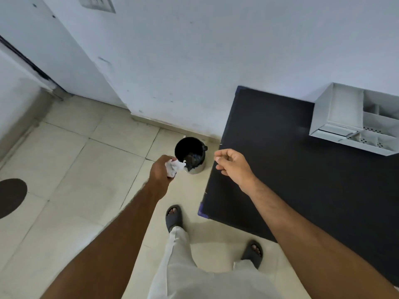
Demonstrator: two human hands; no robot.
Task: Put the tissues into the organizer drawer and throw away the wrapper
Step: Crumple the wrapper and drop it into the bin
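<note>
Two hands reach out above the tiled floor. The left hand is closed around a crumpled white wrapper, whose loose end sticks out just beside the rim of a small black bin standing on the floor ahead of it. The right hand is loosely curled, fingers bent and holding nothing, over the near corner of the dark counter. Farther off to that hand's right, at the counter's back edge against the wall, sits the white organizer, its drawer pulled out with compartments showing.
</note>
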